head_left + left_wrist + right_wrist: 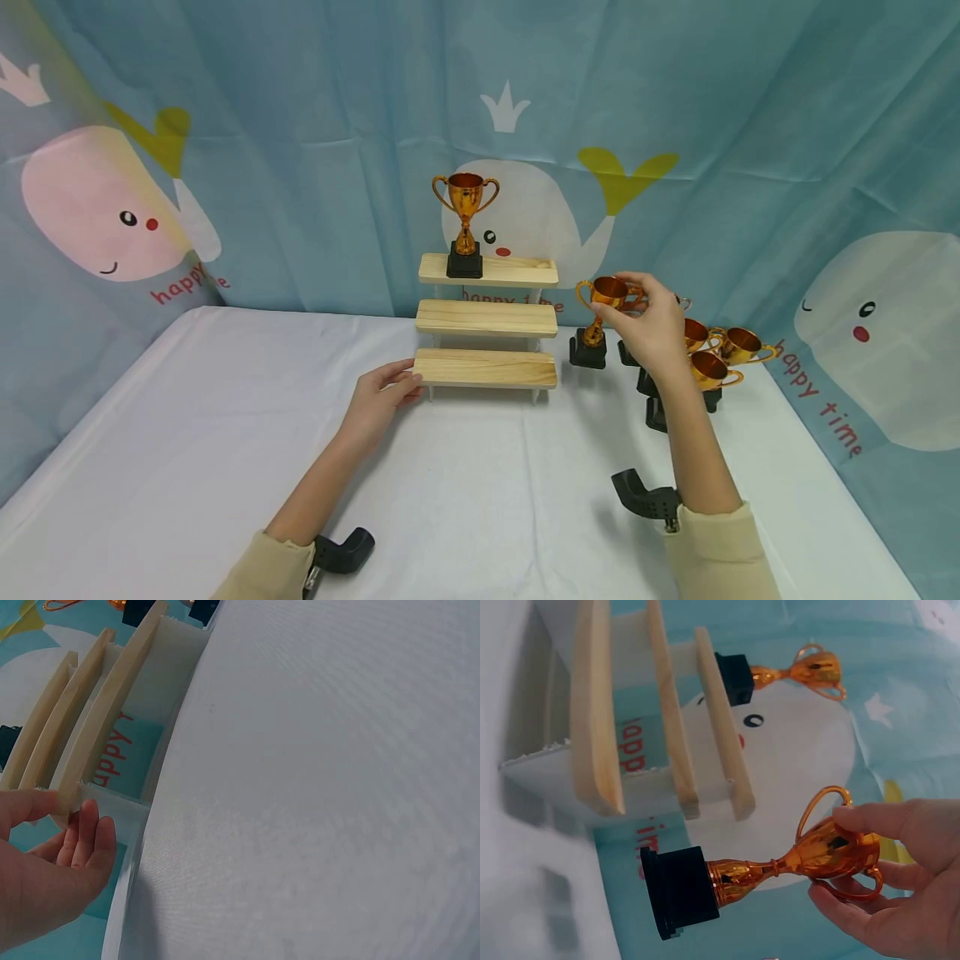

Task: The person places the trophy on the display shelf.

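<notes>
From my head view, I have both arms reaching forward over the white surface [480,483], beige sleeves [716,550] ending above the wrists. My left hand [378,400] angles inward and grips the left end of the stand's [486,318] lowest board, thumb above and fingers curled below. My right hand [652,325] bends inward at the wrist, thumb and fingers pinching a trophy [750,877] by its bowl.

Red lettering [797,372] on the blue curtain [315,208] reads "happy time" at right; at left and behind the stand I can read only parts of it.

The trophy I hold is a shiny orange-gold two-handled cup on a narrow stem with a square black base. It is just right of the stand, slightly tilted, seemingly off the surface. A matching top-board trophy [465,221] stands upright, left of the board's middle. More cups [711,372] cluster right, partly behind my forearm.
</notes>
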A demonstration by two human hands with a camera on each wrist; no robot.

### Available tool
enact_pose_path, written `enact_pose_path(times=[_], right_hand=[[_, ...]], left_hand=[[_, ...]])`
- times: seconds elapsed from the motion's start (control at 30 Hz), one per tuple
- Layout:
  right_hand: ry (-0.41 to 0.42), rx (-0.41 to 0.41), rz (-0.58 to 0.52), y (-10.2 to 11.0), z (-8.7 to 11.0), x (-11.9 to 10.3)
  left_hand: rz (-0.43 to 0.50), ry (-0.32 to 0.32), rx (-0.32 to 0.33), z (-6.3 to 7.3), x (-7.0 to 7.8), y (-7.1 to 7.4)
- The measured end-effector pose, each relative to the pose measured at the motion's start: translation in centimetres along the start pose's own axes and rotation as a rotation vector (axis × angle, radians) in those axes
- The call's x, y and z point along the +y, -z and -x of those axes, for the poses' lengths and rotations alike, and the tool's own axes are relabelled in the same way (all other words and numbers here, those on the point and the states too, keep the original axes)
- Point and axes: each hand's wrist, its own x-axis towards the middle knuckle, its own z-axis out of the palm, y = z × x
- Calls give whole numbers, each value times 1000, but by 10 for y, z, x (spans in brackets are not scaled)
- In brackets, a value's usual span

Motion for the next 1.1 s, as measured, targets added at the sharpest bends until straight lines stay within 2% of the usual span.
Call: enact_pose_path(times=[0.6,1.1], right_hand=[[33,0,-2,22,-19,-38],[59,-18,11,26,-40,-70]], left_hand=[[6,-13,0,-1,-1,0],[4,-15,2,-1,-2,1]])
